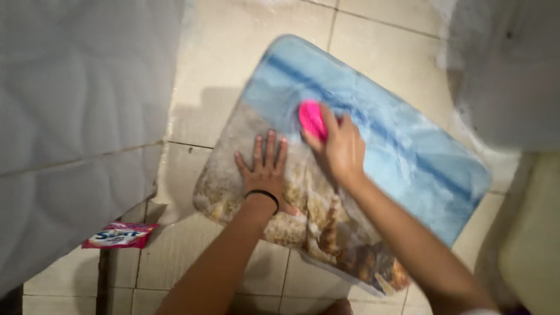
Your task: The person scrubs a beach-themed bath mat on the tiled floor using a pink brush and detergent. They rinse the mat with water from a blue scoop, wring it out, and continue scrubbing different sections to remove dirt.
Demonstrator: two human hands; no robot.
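A rectangular floor mat [402, 151] with a blue sky and sandy beach print lies slantwise on the wet tiled floor. My left hand [265, 166] presses flat on the mat's sandy part, fingers spread, with a black band on the wrist. My right hand [341, 149] grips a pink scrubbing brush [312, 118] that rests on the mat near its middle. The right hand is motion-blurred.
A pink detergent sachet [119, 235] lies on the floor tiles [192, 245] at lower left. A white quilted cloth [76, 116] covers the left side. A pale fabric [507, 70] sits at upper right above a yellowish object [534, 245].
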